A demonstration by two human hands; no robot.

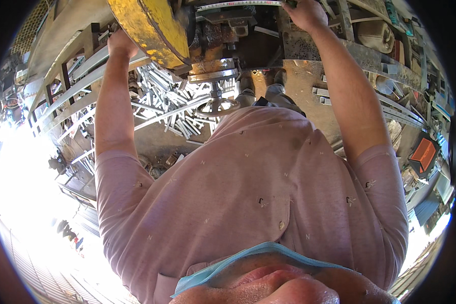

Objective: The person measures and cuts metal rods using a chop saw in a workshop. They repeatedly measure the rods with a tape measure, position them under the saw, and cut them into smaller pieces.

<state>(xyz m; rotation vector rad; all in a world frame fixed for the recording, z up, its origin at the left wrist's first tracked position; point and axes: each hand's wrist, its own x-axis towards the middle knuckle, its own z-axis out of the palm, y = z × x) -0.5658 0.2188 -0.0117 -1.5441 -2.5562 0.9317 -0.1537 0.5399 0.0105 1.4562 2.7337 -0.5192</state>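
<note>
At the top of the view, my right hand (307,15) is closed, its fingers pinching the right end of a tape measure (238,4). The pale blade stretches left from it, across the machine. My left hand (122,43) is at the upper left, beside the worn yellow guard (149,30) of a cut-off saw, over long metal bars (93,63). The guard and the edge of the hand hide most of its fingers, so I cannot make out whether it grips a bar. Below the guard is the saw's vise with a round handwheel (218,107).
Many short metal offcuts (169,96) lie heaped on the floor left of the handwheel. Long bars (380,104) lie to the right of my legs. A beige jerrycan (376,35) stands at the upper right, and an orange-and-black box (423,154) is at the far right.
</note>
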